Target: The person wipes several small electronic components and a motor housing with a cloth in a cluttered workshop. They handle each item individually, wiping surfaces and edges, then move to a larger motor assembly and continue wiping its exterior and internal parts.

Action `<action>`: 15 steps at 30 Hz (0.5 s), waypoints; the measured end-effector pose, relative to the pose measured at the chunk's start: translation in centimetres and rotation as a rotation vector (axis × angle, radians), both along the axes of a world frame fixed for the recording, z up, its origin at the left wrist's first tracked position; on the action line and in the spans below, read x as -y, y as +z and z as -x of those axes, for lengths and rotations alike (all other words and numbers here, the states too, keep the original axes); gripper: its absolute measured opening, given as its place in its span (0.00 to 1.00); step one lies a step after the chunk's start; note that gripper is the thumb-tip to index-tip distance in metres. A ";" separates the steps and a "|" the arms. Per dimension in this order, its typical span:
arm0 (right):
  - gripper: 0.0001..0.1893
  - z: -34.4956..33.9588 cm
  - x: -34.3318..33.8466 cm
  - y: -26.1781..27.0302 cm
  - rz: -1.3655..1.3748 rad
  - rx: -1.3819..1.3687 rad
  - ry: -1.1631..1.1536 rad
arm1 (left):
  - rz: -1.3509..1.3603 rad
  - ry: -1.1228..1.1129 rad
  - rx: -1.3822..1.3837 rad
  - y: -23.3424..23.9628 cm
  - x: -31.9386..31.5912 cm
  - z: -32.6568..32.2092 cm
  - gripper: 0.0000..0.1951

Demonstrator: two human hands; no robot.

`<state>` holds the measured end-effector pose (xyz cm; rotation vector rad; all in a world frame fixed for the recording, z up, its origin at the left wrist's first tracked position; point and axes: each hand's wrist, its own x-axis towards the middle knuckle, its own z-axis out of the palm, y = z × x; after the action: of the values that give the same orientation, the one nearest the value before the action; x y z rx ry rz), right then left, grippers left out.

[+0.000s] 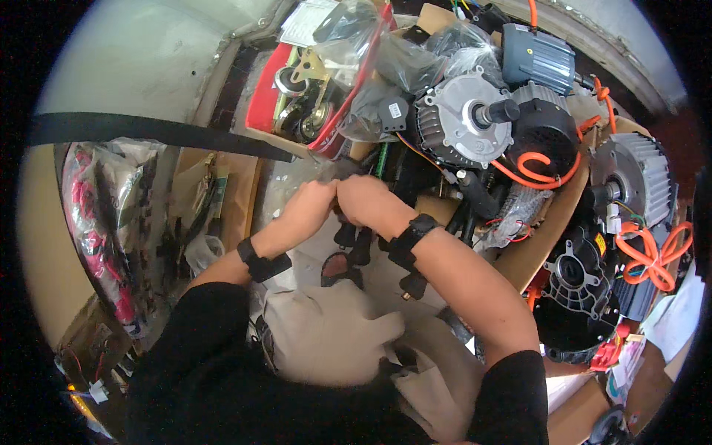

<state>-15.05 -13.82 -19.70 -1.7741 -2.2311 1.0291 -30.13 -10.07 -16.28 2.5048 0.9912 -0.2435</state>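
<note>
My left hand [312, 207] and my right hand [364, 199] meet in front of me, knuckles side by side. Both are curled, and their fingertips are turned away, so whatever is in them is hidden. Just beyond the knuckles is dark, crumpled translucent plastic [347, 168]. Black rubber-sleeved parts [362, 247] appear below my right hand; I cannot tell whether they hang from it. Another black part with a brass-coloured tip [413, 286] shows under my right wrist. A sandal [336, 267] is visible on the pale floor between my forearms.
A red box [261, 105] of metal parts stands ahead. To the right, a cardboard box [548, 236] borders electric motors, including a silver-faced motor [464, 119] and a blue-grey motor [537, 58], with orange cables [648, 256]. Plastic-wrapped goods [119, 200] line the left.
</note>
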 end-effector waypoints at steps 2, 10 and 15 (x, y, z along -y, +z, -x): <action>0.11 1.1 0.3 -1.0 0.245 -0.077 0.190 | 0.027 -0.051 0.031 0.5 0.3 0.5 0.08; 0.15 -2.5 1.0 8.8 0.307 0.050 0.130 | 0.224 0.128 0.116 6.0 -0.1 -1.5 0.08; 0.15 -6.0 1.0 11.5 -0.131 -0.046 -0.228 | 0.291 0.289 0.507 5.5 -2.9 -2.4 0.08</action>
<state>-9.10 -14.86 -8.17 -1.8731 -1.9630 0.8491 -27.76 -7.20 -10.79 1.9816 0.9975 0.3021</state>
